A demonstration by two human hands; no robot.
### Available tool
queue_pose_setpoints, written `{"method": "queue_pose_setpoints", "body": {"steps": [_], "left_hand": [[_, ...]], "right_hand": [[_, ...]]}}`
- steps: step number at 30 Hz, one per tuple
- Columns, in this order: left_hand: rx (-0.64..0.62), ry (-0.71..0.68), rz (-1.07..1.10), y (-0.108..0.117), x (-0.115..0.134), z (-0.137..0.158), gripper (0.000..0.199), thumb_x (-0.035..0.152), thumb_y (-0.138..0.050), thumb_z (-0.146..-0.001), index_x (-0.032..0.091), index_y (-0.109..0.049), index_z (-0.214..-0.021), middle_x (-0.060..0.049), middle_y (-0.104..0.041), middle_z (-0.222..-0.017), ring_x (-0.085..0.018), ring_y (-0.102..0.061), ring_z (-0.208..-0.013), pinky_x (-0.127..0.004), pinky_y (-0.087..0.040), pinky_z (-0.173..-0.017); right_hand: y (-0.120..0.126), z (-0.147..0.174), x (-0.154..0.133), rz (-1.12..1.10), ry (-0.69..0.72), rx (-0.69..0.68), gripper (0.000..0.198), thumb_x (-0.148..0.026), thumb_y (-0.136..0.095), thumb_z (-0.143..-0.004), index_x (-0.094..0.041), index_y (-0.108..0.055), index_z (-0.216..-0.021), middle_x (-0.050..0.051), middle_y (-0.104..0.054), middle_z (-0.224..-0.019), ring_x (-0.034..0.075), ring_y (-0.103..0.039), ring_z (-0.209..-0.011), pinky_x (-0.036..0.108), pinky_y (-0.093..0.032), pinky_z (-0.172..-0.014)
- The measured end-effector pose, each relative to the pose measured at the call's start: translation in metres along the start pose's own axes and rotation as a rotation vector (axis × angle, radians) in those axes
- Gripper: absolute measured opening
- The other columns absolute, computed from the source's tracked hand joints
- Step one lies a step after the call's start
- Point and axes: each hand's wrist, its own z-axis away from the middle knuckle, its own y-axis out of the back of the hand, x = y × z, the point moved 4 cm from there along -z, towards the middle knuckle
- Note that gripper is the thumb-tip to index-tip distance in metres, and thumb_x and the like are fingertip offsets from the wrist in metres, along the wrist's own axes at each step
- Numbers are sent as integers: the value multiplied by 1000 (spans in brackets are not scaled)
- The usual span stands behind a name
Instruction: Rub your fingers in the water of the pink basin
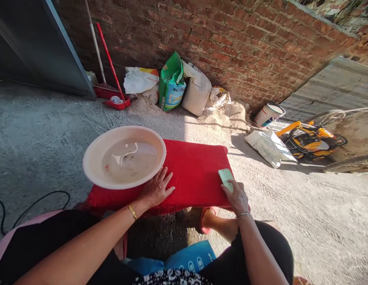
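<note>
A red cloth point(195, 170) covers a low rectangular surface in front of my knees. My left hand point(158, 188) lies flat on it with the fingers apart, close against the rim of a wide pale basin point(93, 170). Clear water with a few small dark and reddish bits stands in the basin. Near the cloth's right edge, my right hand point(237, 196) grips a flat pale green bar point(225, 176) with rounded corners, which lies on the cloth; its underside is hidden.
Along the brick wall point(231, 43) stand a green bag point(172, 85), a white sack point(197, 93) and a red dustpan point(117, 103). To the right are a bucket point(268, 114), a flattened sack point(264, 146) and an orange-black machine point(311, 138). A blue bag point(191, 255) lies between my legs.
</note>
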Motion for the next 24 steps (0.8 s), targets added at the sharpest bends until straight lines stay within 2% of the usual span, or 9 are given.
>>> {"method": "queue_pose_setpoints", "body": {"steps": [5,7,10,13,16,18,20,21,24], "left_hand": [[-14,-2,-12,-2,0,0,54,45,-54,-85,17,-53,-131,-16,-40,-145,-33,-32,-136,-49,-30,-111],[-18,3,-5,-3,0,-1,55,46,-55,-84,17,-53,-132,-16,-39,-145,-33,-32,-136,-49,-30,-111],[-14,7,16,-4,-1,-1,55,46,-55,-84,18,-53,-132,-15,-38,-146,-33,-32,-137,-49,-30,-111],[-13,0,0,-5,-3,-1,56,46,-55,-84,18,-52,-132,-15,-38,-146,-33,-31,-137,-49,-29,-111],[-14,-6,-30,-6,-4,0,55,45,-53,-85,18,-53,-132,-15,-39,-146,-33,-31,-137,-49,-29,-111],[-16,-14,-47,-5,-3,0,55,46,-52,-85,17,-53,-132,-16,-39,-146,-33,-32,-136,-49,-29,-111],[-17,-21,-61,-4,-3,0,55,46,-52,-86,17,-52,-133,-16,-39,-146,-33,-32,-136,-48,-30,-111],[-17,-23,-65,-4,-2,0,55,46,-53,-85,17,-52,-133,-16,-39,-145,-33,-33,-136,-48,-30,-111],[-16,-29,-66,-2,-1,0,55,46,-53,-85,17,-52,-132,-17,-39,-145,-33,-33,-136,-48,-30,-111]], "right_hand": [[26,-7,43,159,-321,28,47,-56,-53,-81,-25,-59,-117,6,-49,-94,22,-56,-83,35,-43,-75],[32,-10,46,106,-364,66,49,-58,-54,-80,-25,-60,-115,6,-50,-95,22,-56,-84,35,-43,-75],[19,-13,11,-76,-217,96,49,-61,-52,-79,-24,-61,-110,6,-51,-97,21,-55,-85,34,-43,-76],[-6,-4,-53,-192,111,54,44,-59,-51,-83,-23,-62,-106,6,-52,-100,20,-55,-89,31,-44,-76],[-27,9,-109,-176,409,-20,38,-54,-53,-85,-24,-62,-107,7,-53,-103,19,-55,-92,29,-45,-76],[-32,13,-126,-123,511,-51,37,-51,-56,-84,-25,-62,-109,7,-53,-103,20,-55,-93,29,-45,-76],[-32,9,-124,-78,499,-73,37,-50,-59,-83,-25,-63,-110,7,-54,-103,20,-55,-92,29,-45,-75],[-29,3,-116,-65,448,-77,37,-49,-59,-83,-25,-63,-110,6,-54,-103,20,-56,-91,28,-45,-74],[-17,-17,-70,-48,165,-61,39,-50,-58,-82,-26,-62,-112,6,-53,-104,19,-57,-89,29,-45,-73]]}}
